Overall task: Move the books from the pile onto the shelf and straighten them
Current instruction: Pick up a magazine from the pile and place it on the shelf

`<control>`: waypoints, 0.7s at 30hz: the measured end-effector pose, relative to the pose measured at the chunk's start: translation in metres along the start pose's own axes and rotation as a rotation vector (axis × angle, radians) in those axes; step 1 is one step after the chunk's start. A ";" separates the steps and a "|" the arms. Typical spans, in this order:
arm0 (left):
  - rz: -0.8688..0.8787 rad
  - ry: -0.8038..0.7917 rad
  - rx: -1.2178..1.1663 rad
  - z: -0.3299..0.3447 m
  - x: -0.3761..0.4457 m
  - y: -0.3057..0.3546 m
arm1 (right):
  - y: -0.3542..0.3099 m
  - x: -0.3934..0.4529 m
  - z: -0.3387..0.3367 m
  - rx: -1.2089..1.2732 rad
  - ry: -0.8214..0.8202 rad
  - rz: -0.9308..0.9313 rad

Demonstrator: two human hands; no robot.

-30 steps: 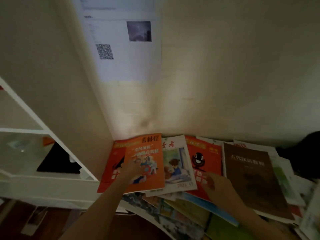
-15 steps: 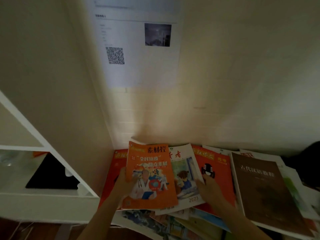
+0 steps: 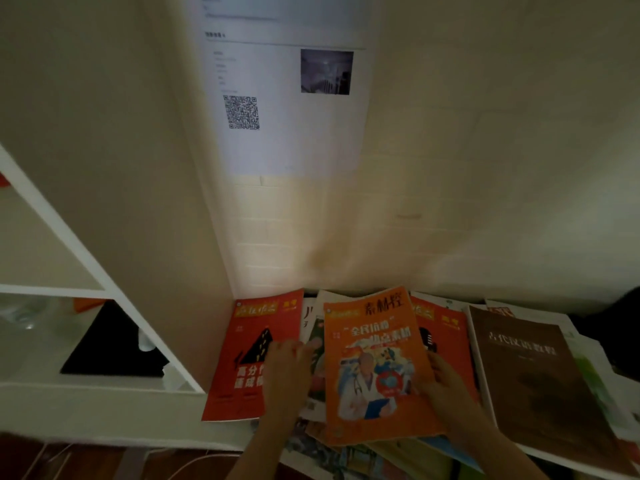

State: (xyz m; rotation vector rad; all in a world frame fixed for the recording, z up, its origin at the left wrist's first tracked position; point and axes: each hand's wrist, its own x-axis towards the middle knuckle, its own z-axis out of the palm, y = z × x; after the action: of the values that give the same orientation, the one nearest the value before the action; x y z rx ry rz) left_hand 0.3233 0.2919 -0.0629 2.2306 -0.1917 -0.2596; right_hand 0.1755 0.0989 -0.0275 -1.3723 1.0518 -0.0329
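An orange magazine [image 3: 374, 362] lies tilted on top of the book pile [image 3: 346, 455], its upper edge slightly curled. My right hand [image 3: 446, 386] grips its right edge. My left hand [image 3: 287, 368] rests with fairly straight fingers on the magazines just left of it, between the orange one and a red magazine [image 3: 242, 358]. A second red magazine [image 3: 443, 334] and a brown book [image 3: 533, 375] lie to the right. The white shelf [image 3: 104, 386] stands at the left.
A black object [image 3: 110, 348] lies in the shelf's compartment, with a small orange item [image 3: 86, 303] behind it. A paper sheet with a QR code [image 3: 284, 98] hangs on the wall above the pile. A dark shape [image 3: 616, 323] sits at the far right. Cables [image 3: 194, 462] run below.
The orange magazine has shifted right across the pile, uncovering the left red magazine. My right hand took its right edge; my left hand came off its left edge.
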 end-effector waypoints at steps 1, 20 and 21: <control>0.012 0.068 0.065 -0.007 0.011 -0.017 | 0.001 -0.001 -0.001 0.000 0.024 -0.017; 0.182 -0.048 0.609 -0.038 0.002 0.026 | -0.003 -0.014 -0.015 0.117 0.075 -0.049; 0.153 -0.109 0.563 -0.047 -0.020 0.069 | -0.005 -0.017 -0.018 0.124 0.078 -0.040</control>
State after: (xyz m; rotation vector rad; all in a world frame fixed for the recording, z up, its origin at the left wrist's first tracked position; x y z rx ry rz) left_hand 0.3127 0.2890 0.0225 2.7397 -0.5482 -0.2669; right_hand 0.1568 0.0938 -0.0108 -1.2875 1.0698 -0.1801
